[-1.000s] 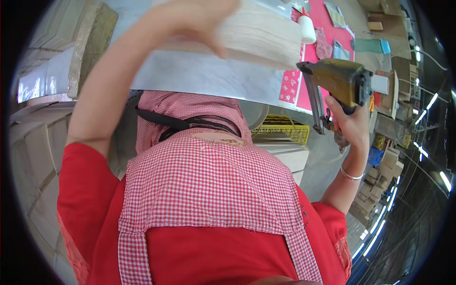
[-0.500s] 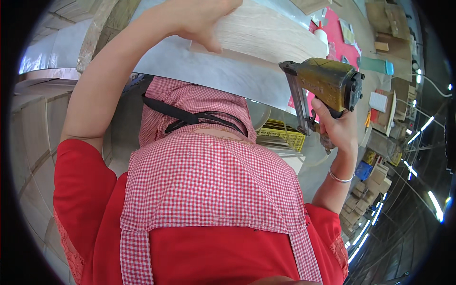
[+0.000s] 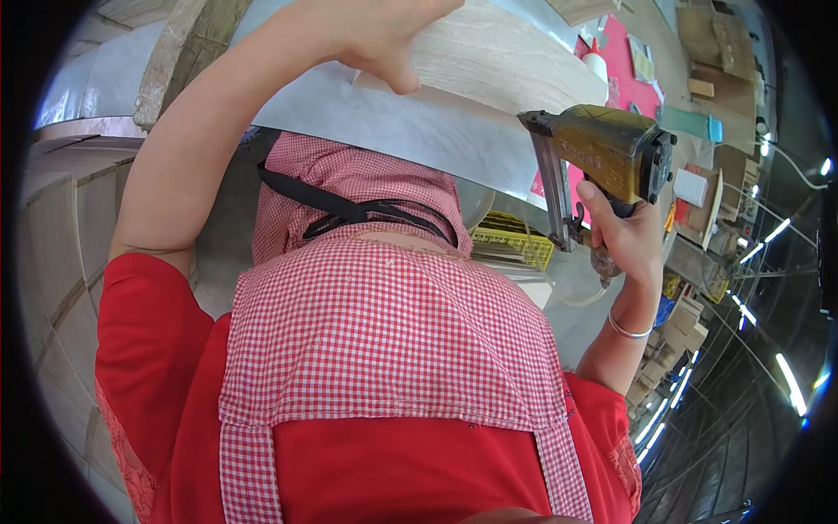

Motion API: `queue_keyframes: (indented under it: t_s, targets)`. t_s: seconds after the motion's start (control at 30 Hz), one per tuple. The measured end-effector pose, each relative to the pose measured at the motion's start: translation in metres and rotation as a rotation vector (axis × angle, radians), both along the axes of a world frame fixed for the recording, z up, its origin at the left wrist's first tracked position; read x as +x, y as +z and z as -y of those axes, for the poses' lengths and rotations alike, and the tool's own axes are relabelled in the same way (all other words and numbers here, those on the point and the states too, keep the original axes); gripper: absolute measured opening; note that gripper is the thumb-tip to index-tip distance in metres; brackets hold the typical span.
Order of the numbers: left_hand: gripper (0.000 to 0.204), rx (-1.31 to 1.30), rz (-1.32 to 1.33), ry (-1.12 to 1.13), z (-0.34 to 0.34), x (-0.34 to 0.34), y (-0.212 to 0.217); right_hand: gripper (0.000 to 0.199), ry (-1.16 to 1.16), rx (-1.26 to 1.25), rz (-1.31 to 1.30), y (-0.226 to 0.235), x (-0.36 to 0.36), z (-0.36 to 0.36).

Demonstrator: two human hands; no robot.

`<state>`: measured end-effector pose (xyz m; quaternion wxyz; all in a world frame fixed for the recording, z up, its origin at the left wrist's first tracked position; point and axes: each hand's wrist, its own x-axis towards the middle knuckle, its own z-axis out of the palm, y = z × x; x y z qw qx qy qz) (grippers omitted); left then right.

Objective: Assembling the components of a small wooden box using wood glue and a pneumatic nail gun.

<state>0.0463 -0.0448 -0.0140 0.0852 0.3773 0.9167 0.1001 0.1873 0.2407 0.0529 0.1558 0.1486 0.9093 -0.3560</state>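
Upper centre: long, pale wood-grained board (image 3: 519, 57) on smooth grey-white tabletop (image 3: 436, 135) | right of upper centre: scuffed yellow-and-black nail gun (image 3: 602, 144) | right hand (image 3: 633, 237) wraps its handle | left hand (image 3: 384, 39) at board, thumb spread wide, fingertips out of frame, grip cannot be told | gun's side marking: unreadable

Scuffed yellow-and-black metal nail gun (image 3: 604, 150), tilted, its black nose at the right end of a long, pale wood-grain board (image 3: 506, 54), contact unclear; board lies aslant on the grey marbled worktop (image 3: 384, 118).
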Motion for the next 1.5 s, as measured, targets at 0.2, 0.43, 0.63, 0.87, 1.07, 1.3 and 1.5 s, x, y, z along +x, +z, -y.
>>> queue_keyframes:
  t_s: [0.2,0.43,0.63,0.87,1.07,1.3,1.5]
  targets:
    - [0.066,0.021,-0.004,-0.003,0.002,-0.001,-0.008,0.025,-0.070,-0.023,0.030,-0.002,0.003,0.004]
    - [0.067,0.114,-0.050,-0.016,0.007,-0.001,-0.019,0.025,-0.096,-0.011,0.035,-0.002,0.011,0.011]
    - [0.063,0.572,-0.335,-0.252,0.048,0.003,-0.024,0.025,0.005,-0.009,-0.137,0.000,0.008,0.028]
    - [0.059,0.317,0.011,-0.138,0.048,-0.013,-0.037,0.024,0.127,-0.054,-0.089,-0.004,-0.008,0.060]
    - [0.061,0.256,0.157,-0.081,0.048,-0.013,-0.029,0.024,0.172,-0.128,0.003,-0.013,-0.023,0.087]
    - [0.061,0.315,0.143,-0.078,0.051,-0.009,-0.031,0.025,0.113,-0.199,0.031,-0.016,-0.023,0.102]
    - [0.064,0.304,0.152,-0.079,0.051,-0.010,-0.028,0.025,0.043,-0.254,0.016,-0.020,-0.013,0.111]
